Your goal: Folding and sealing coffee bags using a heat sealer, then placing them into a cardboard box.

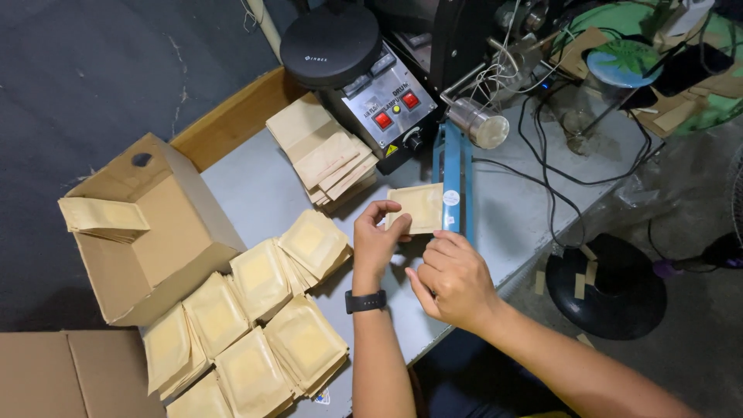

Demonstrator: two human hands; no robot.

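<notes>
Together, the left hand [376, 236] and right hand [453, 277] pinch a flat kraft pouch [418, 207] with closed fingertips against the blue heat sealer [455, 182] near the table's [255, 193] right edge.

An open cardboard box [147, 232] sits at the left of the grey worktop [248, 186]. Filled tan pouches [255, 325] lie fanned in overlapping piles beside it. A stack of flat empty pouches [325, 151] rests near a grey machine [387, 101] with two red switches. Black cables [557, 162] trail across the right side.
</notes>
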